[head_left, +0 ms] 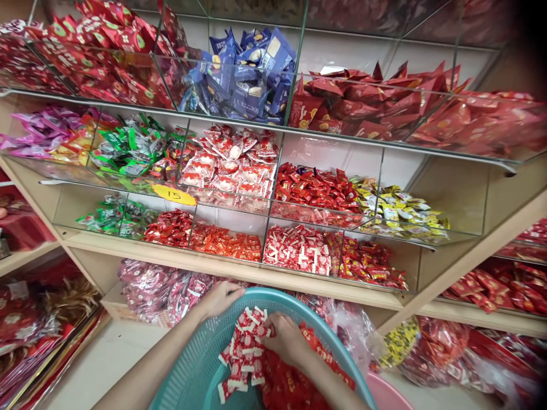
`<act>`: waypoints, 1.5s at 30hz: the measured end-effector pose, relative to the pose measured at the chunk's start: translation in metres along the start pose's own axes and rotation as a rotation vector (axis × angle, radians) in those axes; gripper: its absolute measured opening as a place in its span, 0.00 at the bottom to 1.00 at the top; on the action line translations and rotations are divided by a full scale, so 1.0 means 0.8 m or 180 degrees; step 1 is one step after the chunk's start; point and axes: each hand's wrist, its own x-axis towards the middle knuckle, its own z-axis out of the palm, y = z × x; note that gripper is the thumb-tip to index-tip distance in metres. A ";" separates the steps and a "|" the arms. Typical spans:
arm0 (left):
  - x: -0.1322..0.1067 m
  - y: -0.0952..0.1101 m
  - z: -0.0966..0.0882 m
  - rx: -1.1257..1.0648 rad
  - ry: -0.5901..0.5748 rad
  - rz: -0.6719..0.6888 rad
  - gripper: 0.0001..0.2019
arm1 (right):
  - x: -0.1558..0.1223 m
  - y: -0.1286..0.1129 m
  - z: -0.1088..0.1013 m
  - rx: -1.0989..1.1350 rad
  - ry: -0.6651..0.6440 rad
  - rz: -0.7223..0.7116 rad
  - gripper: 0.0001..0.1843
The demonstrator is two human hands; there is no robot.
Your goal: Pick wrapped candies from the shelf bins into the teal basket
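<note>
Clasping the far rim of a teal basket [200, 348] with the left hand [223, 297], fingers bent over the edge and forearm stretched along the basket's left side. Dipping inside with the right hand [287, 337], fingers curled and thumb drawn near them, touching a heap of small red-and-white packets [249, 348]; impossible to tell from this angle whether pinching one or only resting against them. Heaped in the middle of the basket, just left of the right hand, and next to larger red packets [277, 381] on the right side, partly hidden under the right forearm. Most open room inside between heap and left wall, with bare perforated plastic showing there; tighter on the right, filled with red. Bounded ahead, just past the far rim, by the front edge of a wooden shelf board [239, 273], leaving little space beyond the left knuckles. Stacked above that board, rows of clear-walled trays, including one of similar red-and-white packets [297, 250]. Crowded outside the right rim by clear plastic bags [354, 336] and, lower down, a pink tub [388, 394]. Freer to the left of the left forearm, over pale floor [132, 347], up to bagged goods [158, 287] beneath the shelf.
</note>
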 end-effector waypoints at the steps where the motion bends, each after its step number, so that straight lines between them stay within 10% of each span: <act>1: 0.000 0.000 0.000 -0.0001 0.0017 -0.0022 0.25 | -0.001 -0.002 -0.001 -0.0037 -0.0008 0.0018 0.08; 7: -0.001 -0.004 0.000 0.0002 0.0019 0.0009 0.25 | -0.005 -0.011 -0.025 -0.0085 0.0112 -0.0072 0.08; 19: -0.001 -0.009 0.003 0.0019 0.0072 -0.0092 0.25 | 0.079 0.036 -0.171 -0.0989 0.1219 -0.0181 0.09; 45: -0.001 -0.005 -0.001 0.0161 -0.0025 -0.0074 0.26 | 0.075 0.022 -0.171 -0.0548 0.1622 -0.0520 0.07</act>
